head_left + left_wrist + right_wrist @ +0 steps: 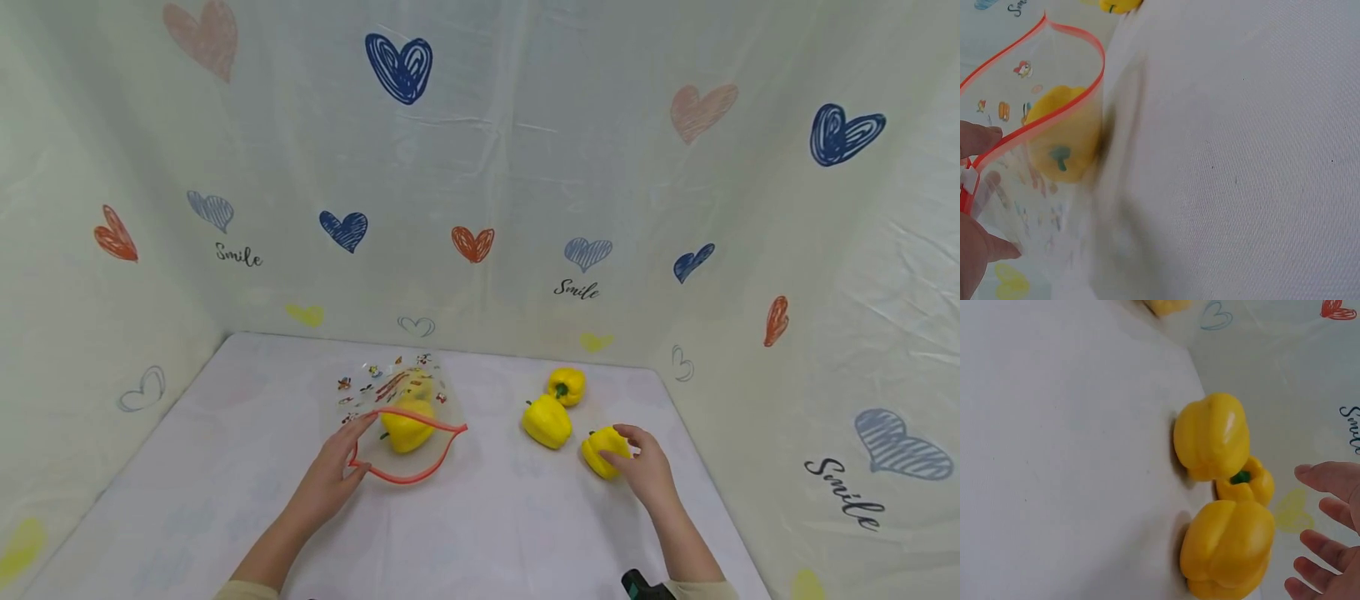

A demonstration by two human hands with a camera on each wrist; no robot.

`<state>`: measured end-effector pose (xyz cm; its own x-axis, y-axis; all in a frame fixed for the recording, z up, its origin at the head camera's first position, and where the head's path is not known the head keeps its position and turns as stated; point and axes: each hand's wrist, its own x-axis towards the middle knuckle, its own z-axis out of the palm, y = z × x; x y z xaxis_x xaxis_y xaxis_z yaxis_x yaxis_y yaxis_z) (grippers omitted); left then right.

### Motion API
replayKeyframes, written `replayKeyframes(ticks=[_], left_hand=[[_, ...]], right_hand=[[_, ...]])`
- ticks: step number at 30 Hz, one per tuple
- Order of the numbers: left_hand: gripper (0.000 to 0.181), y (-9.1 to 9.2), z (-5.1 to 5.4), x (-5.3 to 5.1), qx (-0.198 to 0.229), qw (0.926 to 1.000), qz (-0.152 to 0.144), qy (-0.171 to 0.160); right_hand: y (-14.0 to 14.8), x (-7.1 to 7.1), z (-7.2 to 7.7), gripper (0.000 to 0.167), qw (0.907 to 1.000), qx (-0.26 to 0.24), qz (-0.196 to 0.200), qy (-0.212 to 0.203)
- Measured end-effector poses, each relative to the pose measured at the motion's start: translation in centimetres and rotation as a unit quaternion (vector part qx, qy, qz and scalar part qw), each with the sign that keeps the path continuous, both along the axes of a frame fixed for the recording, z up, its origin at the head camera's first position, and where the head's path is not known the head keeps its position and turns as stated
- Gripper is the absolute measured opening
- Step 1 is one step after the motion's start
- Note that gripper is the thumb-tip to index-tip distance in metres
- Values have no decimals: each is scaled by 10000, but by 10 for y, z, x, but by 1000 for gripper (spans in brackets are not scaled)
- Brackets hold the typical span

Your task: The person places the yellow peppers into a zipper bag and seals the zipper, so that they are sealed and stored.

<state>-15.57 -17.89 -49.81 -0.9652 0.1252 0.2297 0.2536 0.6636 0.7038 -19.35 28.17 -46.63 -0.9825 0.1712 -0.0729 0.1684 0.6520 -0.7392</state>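
My left hand (330, 471) holds the left end of a clear zip bag (406, 480) with a red-orange rim and small printed pictures. The bag's mouth gapes toward me. Inside lies a yellow bell pepper (408, 427), with a second yellow pepper (417, 385) deeper in. In the left wrist view, a white slider (969, 179) sits between the thumb and fingers at the rim. My right hand (647, 472) is at the nearest loose yellow bell pepper (597, 454), its fingers spread. The right wrist view shows these fingers (1325, 550) apart from the pepper (1229, 547).
Two more yellow bell peppers (547, 422) (566, 386) lie close together, between the bag and the back right corner. A dark object (639, 583) shows by the right sleeve. Heart-printed curtains (480, 317) border the white table (495, 533).
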Motion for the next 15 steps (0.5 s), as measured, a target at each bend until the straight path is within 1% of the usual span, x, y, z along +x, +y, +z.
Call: replayKeyframes(ticks=[8,15], left_hand=[[83,-1,-1,-1,-48,10000,43,-58],[82,1,-1,0,3,10000,54,-61]], right_hand=[[7,-5,-12,56,9992,77,-305,-263],[12,-11,-25,58,9987,123,-317,-375]])
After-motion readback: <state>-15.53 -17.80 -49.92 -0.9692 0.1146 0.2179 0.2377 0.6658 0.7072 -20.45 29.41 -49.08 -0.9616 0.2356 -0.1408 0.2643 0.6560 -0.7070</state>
